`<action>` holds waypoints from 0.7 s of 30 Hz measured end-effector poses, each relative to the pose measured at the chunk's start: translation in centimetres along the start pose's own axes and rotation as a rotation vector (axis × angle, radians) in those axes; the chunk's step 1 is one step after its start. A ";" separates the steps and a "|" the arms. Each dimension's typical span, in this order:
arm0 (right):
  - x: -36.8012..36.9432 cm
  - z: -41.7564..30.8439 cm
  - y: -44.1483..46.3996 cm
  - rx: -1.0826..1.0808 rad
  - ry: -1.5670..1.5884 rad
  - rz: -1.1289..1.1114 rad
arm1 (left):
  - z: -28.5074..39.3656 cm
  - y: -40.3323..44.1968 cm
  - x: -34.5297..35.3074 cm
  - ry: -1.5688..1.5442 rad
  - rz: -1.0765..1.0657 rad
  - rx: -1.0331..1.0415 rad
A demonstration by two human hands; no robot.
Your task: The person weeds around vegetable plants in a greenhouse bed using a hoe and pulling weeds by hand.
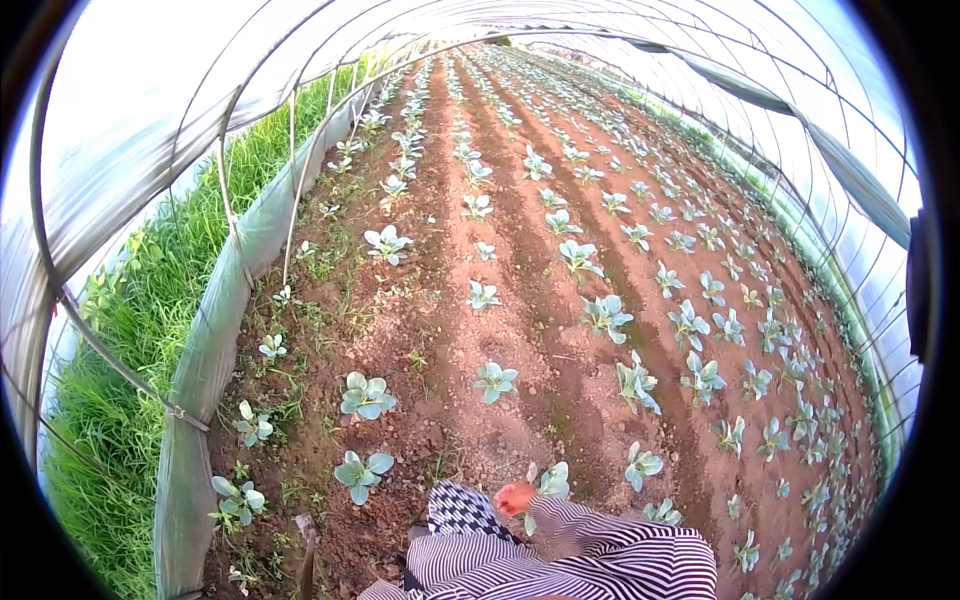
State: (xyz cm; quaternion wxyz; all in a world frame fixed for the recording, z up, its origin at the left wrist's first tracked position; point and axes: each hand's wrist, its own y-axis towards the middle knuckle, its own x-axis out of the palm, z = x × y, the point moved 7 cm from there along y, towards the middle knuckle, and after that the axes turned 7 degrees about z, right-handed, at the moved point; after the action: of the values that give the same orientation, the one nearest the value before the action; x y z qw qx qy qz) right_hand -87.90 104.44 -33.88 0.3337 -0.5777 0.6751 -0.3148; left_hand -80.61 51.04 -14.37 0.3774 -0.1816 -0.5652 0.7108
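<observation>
My right hand [515, 498] is low in the head view, at the end of a black-and-white striped sleeve [620, 530]. It is beside a leafy green plant [553, 481], and a small leaf shows just below it. Its fingers are too small and indistinct to tell how they are bent or whether they hold anything. My left hand is out of view. At the bottom left, a thin brown stick-like object [308, 560] stands upright from the lower edge; whatever supports it is hidden. A checked cloth [465, 508] lies between it and my right hand.
Rows of young plants [495, 381] run away over reddish soil [450, 340]. Metal hoops [225, 185] and plastic sheeting arch overhead. A low translucent sheet [195, 400] edges the bed on the left, with tall grass [110, 400] beyond it.
</observation>
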 end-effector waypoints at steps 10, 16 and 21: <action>-1.1 -12.8 7.6 -0.034 -0.303 -0.129 | -0.1 -0.5 6.5 -0.291 -0.056 0.249; 5.4 -25.0 15.8 -0.068 -0.605 -0.366 | -8.6 -0.1 9.7 -0.654 -0.068 0.175; 13.5 -36.5 20.6 -0.036 -0.634 -0.485 | -9.6 2.3 17.4 -0.725 0.066 0.104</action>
State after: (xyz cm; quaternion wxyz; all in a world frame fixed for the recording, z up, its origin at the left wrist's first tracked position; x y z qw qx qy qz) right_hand -130.84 95.33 -30.66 0.4314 -0.7944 0.3882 -0.1789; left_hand -86.05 70.17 -16.46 0.1383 0.0833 -0.6192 0.7684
